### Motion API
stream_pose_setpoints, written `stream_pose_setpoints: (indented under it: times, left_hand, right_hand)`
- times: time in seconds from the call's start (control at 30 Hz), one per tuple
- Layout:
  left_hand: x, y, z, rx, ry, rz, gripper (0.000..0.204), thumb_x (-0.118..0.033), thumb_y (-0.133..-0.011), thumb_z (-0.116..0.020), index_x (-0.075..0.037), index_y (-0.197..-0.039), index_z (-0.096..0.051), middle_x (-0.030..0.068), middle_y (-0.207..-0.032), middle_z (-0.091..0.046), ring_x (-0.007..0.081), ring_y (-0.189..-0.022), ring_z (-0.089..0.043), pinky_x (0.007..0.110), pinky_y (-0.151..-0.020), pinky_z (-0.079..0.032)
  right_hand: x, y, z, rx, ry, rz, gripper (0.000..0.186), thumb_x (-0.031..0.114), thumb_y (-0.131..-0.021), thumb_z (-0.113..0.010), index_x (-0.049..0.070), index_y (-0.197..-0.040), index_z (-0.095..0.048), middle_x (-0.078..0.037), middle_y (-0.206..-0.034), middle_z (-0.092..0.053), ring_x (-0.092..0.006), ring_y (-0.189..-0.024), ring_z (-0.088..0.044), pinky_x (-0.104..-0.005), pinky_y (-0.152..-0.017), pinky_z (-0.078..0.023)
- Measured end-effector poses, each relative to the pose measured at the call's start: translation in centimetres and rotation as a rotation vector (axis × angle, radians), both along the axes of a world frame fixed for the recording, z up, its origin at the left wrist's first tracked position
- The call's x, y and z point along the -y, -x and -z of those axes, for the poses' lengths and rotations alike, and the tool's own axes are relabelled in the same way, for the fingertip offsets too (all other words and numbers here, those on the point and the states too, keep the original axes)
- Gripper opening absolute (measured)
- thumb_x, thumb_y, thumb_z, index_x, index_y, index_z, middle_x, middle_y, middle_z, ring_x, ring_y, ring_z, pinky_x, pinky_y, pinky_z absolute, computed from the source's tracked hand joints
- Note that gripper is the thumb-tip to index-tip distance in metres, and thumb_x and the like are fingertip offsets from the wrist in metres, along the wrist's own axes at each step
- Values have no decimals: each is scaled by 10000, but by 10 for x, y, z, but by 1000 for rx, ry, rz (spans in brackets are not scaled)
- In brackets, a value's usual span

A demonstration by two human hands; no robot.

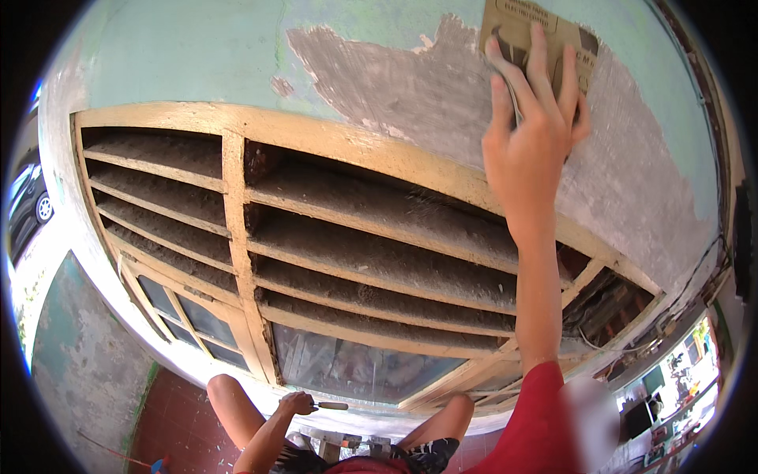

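High on the wall, my right hand (538,110) presses a brown-backed sheet of sandpaper (545,24) flat against the surface. Its fingers are spread over the sheet, with dark print on the backing. Beneath lies a grey bare patch (410,83) with ragged edges, surrounded by pale green paint (189,55). Low down beside my left knee, my left hand (297,404) is closed around a small scraper (332,405). Its narrow pale end points right; the part inside the fist is hidden.
Below the patch runs a yellowish wooden frame (332,130) with dusty slats (379,225) and glass panes (347,363) under them. Loose wires (624,345) hang at the right. Red floor tiles (181,419) show far below, with a car (35,205) outside at left.
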State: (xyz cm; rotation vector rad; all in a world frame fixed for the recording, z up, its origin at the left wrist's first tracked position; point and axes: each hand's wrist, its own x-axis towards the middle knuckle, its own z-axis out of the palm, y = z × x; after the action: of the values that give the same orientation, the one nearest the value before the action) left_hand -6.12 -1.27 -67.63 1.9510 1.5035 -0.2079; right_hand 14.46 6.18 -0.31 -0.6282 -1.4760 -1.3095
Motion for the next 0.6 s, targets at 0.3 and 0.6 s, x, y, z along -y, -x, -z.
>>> stream_pose_setpoints:
  times: [0.3, 0.6]
  left_hand:
    - [1, 1, -7, 12, -14, -7, 427, -493, -886, -655, -119, -1062, -760, 174, -1051, -738, 369, -1014, -700, 478, -903, -554]
    - [1, 6, 4, 21, -25, -34, 423, -492, -885, -654, -118, -1050, -763, 175, -1046, -739, 372, -1012, -700, 487, -891, -556]
  right_hand:
    - [-1, 7, 13, 13, 4, -11, 297, 199, -1003, -586, 224, -1271, -712, -19, -1492, -545, -316, -1446, -383, -462, -1165, -181]
    - [-6, 10, 13, 58, -9, -56, 295, 177, -988, -606, 207, -1260, -717, -2, -1484, -554, -308, -1431, -408, -476, -1149, -268]
